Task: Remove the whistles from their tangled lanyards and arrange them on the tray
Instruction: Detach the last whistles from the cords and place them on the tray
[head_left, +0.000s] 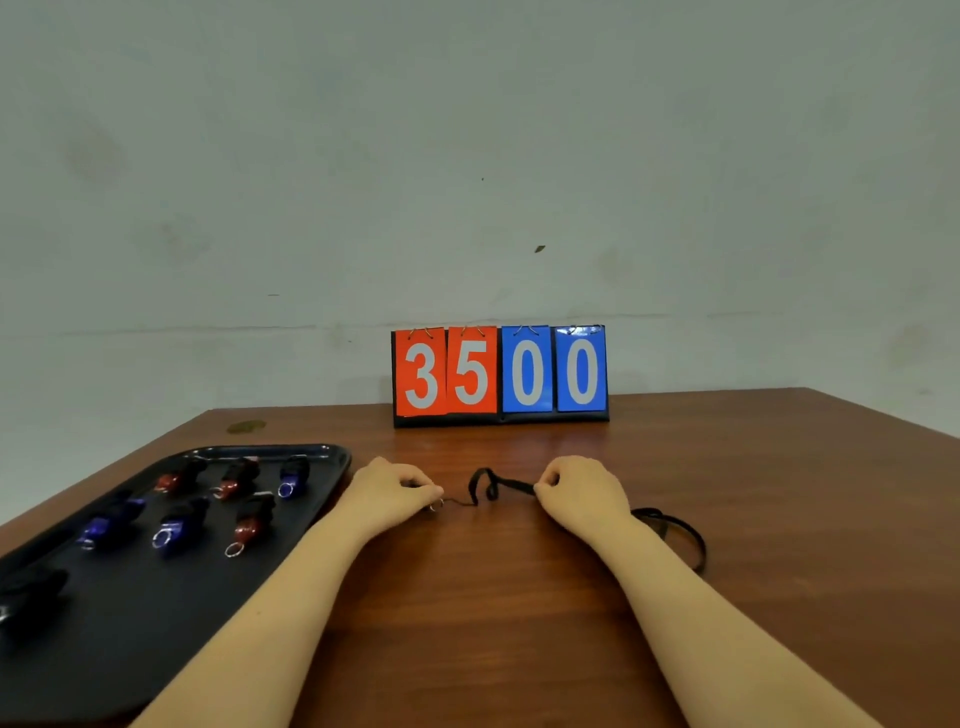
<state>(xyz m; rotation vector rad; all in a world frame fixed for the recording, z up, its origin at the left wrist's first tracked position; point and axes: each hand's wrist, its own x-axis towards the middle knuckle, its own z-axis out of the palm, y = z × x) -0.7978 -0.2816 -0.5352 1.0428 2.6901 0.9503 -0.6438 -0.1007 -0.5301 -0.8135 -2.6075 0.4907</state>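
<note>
The brown wooden bench (519, 597) carries a black rectangular plastic tray (130, 623) at the person's left, with red and blue whistles (182, 525) in rows on it. Between the hands, a flat black fabric lanyard (488, 484) runs left to right, its slack looping past the right wrist. The right hand (582, 496) pinches the strap with curled fingers. The left hand (395, 491), just beside the tray, is curled round something at a small silver metal ring (438, 503), likely a whistle, though it is hidden. The tray lies nearer the left hand.
</note>
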